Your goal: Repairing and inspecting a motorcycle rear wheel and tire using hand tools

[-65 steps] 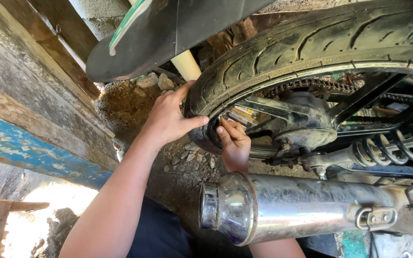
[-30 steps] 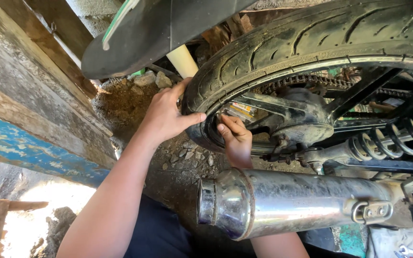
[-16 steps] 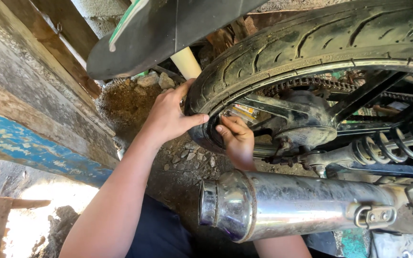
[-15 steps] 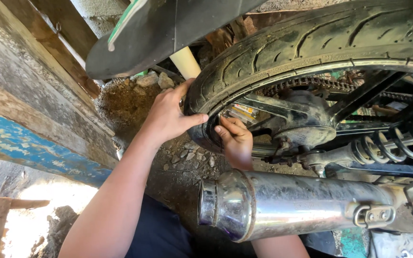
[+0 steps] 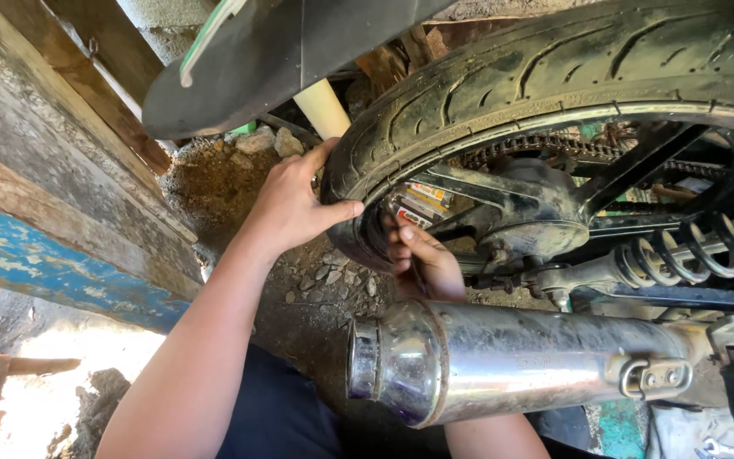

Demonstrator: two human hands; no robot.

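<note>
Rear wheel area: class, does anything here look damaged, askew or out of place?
Nothing is clearly broken. The tyre is dusty, the hub is caked in grime, and the left hand grips the tyre while the right hand works at the rim.

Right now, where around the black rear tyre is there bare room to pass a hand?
Free: the stony dirt patch between the weathered wooden planks and the black rear tyre, beneath the left hand. Crowded: the right hand sits wedged between tyre and chrome exhaust pipe; spokes, chain and coil spring fill the wheel.

Black grooved tyre, shiny chrome exhaust pipe, blue-painted plank, cream tube.
</note>
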